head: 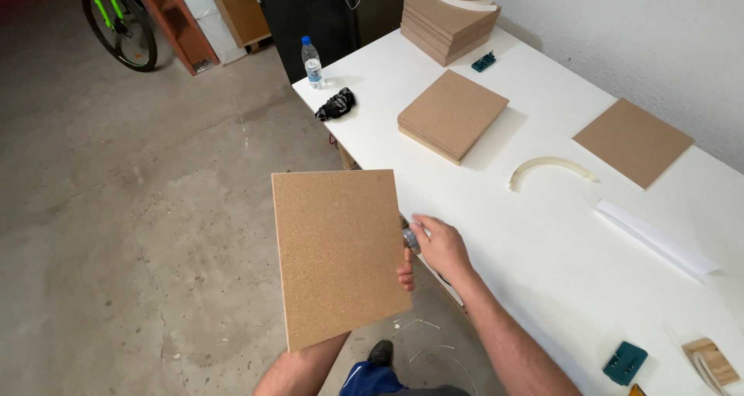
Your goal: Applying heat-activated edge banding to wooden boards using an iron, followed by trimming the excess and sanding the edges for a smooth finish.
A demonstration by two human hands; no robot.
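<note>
Concrete floor lay beside a white table (pixel 542 256). Off the table's near edge, the left hand (pixel 405 276) gripped a brown board (pixel 337 253); the right hand (pixel 442 245) closed around a small silvery object (pixel 411 238) against the board's edge, seemingly working it; steadiness seemed needed.

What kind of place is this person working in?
Probably a home workshop or garage: a bare concrete floor, a bicycle parked at the back, and stacks of cut boards on a white table.
</note>
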